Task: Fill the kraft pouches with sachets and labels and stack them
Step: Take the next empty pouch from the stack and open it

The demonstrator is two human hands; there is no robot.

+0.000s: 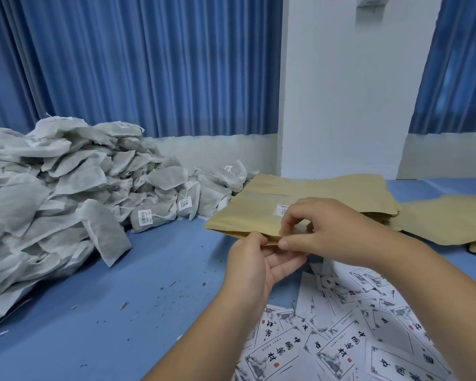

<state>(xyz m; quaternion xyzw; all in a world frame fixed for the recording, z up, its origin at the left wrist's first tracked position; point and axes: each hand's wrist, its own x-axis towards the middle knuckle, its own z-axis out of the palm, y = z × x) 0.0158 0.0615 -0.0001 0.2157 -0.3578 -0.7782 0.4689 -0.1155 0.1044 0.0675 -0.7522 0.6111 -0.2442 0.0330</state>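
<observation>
Two hands on one kraft pouch [248, 215]: left hand [252, 266] and right hand [322, 229] pinch its near edge. Far end on pouch stack [341, 185]. Sachets [52, 188] heaped left; labels [355, 325] strewn nearby.

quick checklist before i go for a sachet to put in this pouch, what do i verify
1. Grip on the pouch: ok; the left hand and right hand both pinch the near edge of the kraft pouch.
2. Mouth open enough for a sachet: cannot tell; the hands cover it.
3. A free hand: not ok; both are busy.
4. Sachets at hand: ok; the sachet pile lies on the table to the left.
5. Labels at hand: ok; the labels lie spread under the forearms.
6. Pouch empty inside: cannot tell.
</observation>
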